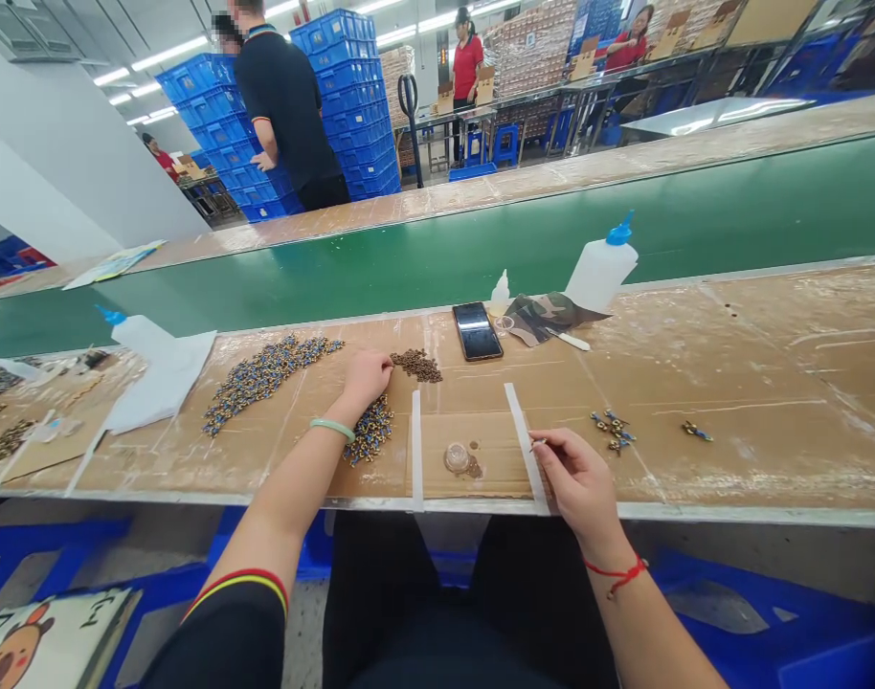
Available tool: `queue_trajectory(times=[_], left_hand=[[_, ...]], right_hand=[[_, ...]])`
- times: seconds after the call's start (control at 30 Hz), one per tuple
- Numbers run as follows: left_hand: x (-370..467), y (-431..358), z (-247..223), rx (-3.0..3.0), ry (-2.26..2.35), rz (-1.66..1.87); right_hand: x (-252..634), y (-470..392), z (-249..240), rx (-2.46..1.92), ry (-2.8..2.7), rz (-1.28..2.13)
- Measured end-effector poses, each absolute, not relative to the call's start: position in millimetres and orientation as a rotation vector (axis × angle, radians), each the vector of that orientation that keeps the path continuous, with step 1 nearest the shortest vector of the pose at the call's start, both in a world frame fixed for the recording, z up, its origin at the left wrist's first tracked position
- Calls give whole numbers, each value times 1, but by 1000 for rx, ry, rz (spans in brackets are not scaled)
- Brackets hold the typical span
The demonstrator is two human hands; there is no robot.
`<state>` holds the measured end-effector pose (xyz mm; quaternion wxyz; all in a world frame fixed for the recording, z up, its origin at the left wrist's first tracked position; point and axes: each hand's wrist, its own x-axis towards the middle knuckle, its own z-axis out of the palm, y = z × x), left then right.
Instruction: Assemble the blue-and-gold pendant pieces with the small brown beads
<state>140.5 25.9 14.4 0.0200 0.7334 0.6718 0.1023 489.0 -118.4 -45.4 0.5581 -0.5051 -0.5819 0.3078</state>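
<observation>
My left hand (pixel 368 378), with a green bangle at its wrist, has its fingertips together at the left edge of a pile of small brown pieces (pixel 418 365); whatever is between them is too small to make out. Blue-and-gold parts (pixel 370 433) lie partly under that hand, and a larger heap of them (pixel 261 378) spreads to the left. My right hand (pixel 571 474) pinches a small thin item by the right white tape strip (pixel 525 442). Between the two strips a small round clear dish (pixel 457 457) rests on cardboard. Several similar parts (pixel 613 431) lie right of my right hand.
A phone (pixel 478 332), a small dropper bottle (pixel 500 293), a camouflage cloth (pixel 549 317) and a white bottle with blue cap (pixel 601 273) stand or lie farther back. Beyond runs a green belt (pixel 409 263). A person (pixel 283 105) is beside blue crates (pixel 355 105).
</observation>
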Motion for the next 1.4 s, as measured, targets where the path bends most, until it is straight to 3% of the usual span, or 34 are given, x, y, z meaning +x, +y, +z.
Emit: queue_trajectory(times=[0.97,1.13,1.4], left_hand=[[152,30,23,2633,1808,-6],[154,20,33,2580,1799,94],[169,-21,49,2423,1696,544]], right_hand=[[494,-112,-61,-1202,-1348,706],[493,-110,-58,-1198,-1349,698],[500,-111,-63,-1237,-1267,600]])
